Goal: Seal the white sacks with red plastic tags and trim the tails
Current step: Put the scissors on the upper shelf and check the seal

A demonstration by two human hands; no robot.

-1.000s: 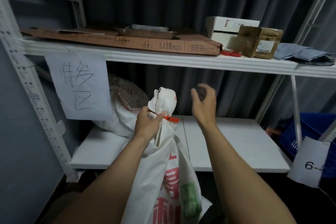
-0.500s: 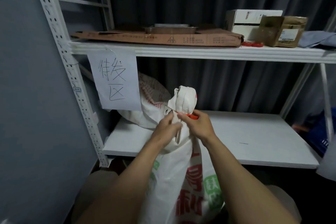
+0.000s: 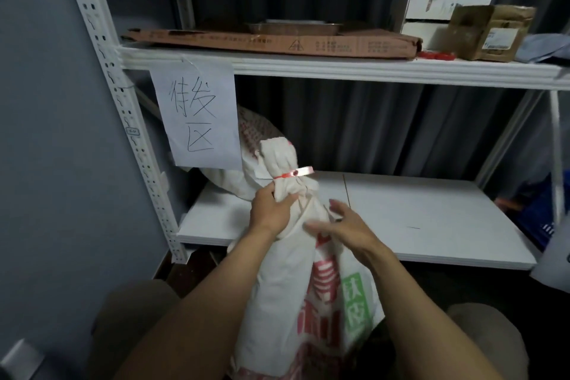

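Note:
A white sack [image 3: 287, 293] with red and green print stands upright between my knees, its neck bunched and cinched by a red plastic tag [image 3: 293, 173] whose short end sticks out to the right. My left hand [image 3: 271, 213] grips the sack's neck just below the tag. My right hand [image 3: 345, 225] rests flat on the sack's right shoulder, fingers spread, holding nothing. A second white sack [image 3: 246, 163] lies on the lower shelf behind, partly hidden by a paper sign.
White metal shelving: lower shelf [image 3: 416, 219] beyond the sack, upper shelf [image 3: 339, 69] with a flat cardboard box [image 3: 271, 42], metal tray, white box [image 3: 431, 14], brown box [image 3: 490, 35] and loose red tags [image 3: 436, 55]. Handwritten paper sign [image 3: 197, 117] hangs left. Blue crate [image 3: 536, 210] at right.
My right hand came in to the tag at the sack's neck, then dropped away to the sack's shoulder. The view swung left and down. The left hand kept its grip on the neck.

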